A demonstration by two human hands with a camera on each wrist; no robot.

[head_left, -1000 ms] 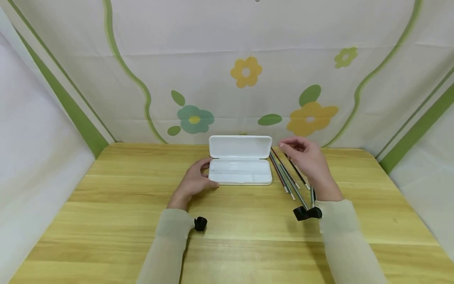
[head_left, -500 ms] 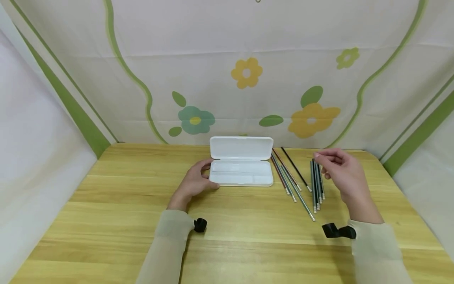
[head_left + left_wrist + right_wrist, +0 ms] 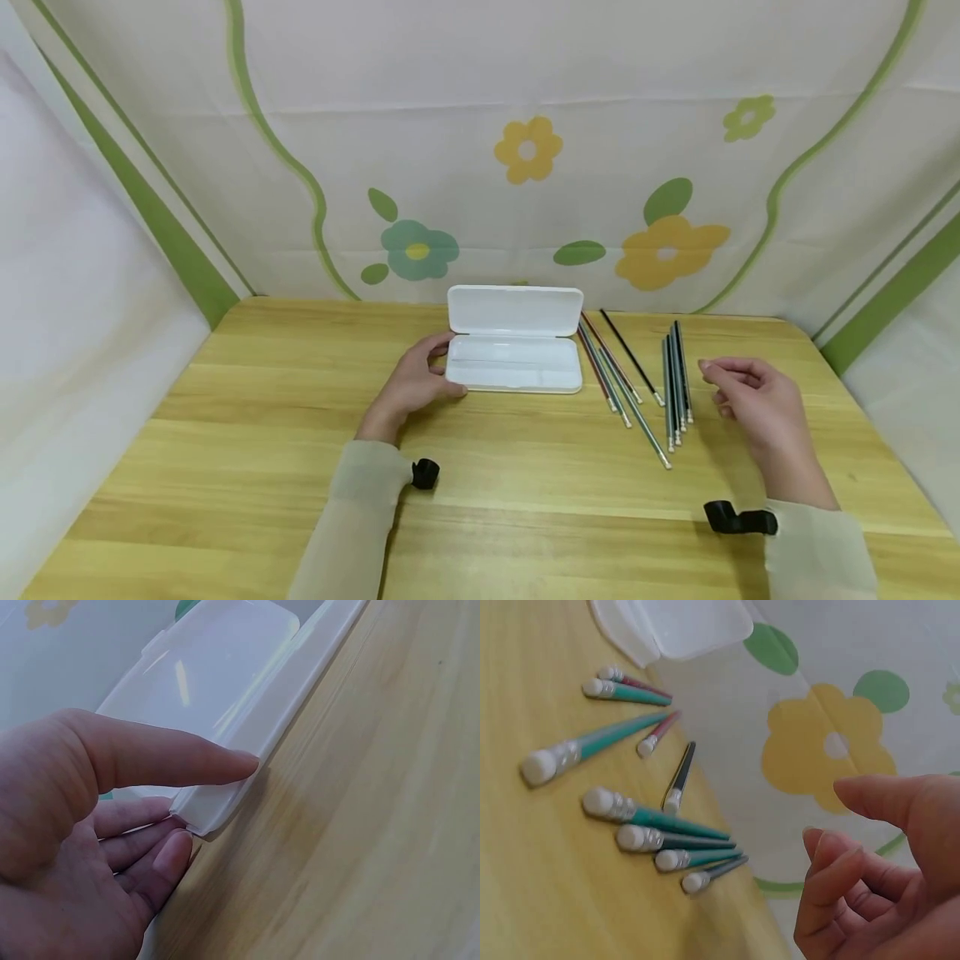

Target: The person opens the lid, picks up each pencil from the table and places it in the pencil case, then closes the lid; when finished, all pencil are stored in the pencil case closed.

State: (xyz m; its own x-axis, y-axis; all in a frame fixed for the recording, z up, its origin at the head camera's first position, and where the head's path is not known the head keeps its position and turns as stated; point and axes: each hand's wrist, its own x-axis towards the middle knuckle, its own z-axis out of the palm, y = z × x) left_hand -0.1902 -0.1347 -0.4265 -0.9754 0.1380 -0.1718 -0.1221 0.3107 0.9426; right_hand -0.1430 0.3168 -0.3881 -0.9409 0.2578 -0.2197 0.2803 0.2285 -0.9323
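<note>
A white pencil case point(image 3: 513, 375) lies on the table with its lid point(image 3: 515, 311) raised at the back; no pencils show inside. My left hand point(image 3: 408, 385) holds its left end, with the thumb point(image 3: 214, 766) along the front wall and the fingers at the end corner. Right of the case several pencils with white erasers lie fanned out, among them a green pencil point(image 3: 634, 415) and a black pencil point(image 3: 628, 352). Farther right is a side-by-side group of dark and green pencils point(image 3: 676, 383). Beside that group hovers my right hand point(image 3: 761, 408), empty, fingers loosely bent, thumb and forefinger apart.
The wooden table point(image 3: 525, 500) ends at the back against a white curtain point(image 3: 420, 125) printed with flowers. Similar cloth hangs at both sides. A black wrist-worn device point(image 3: 738, 518) sits at my right cuff, and another black device point(image 3: 425, 473) at the left.
My right hand has moved right and nearer, from beside the case's lid, past the grouped pencils, uncovering them. The left hand has stayed on the pencil case.
</note>
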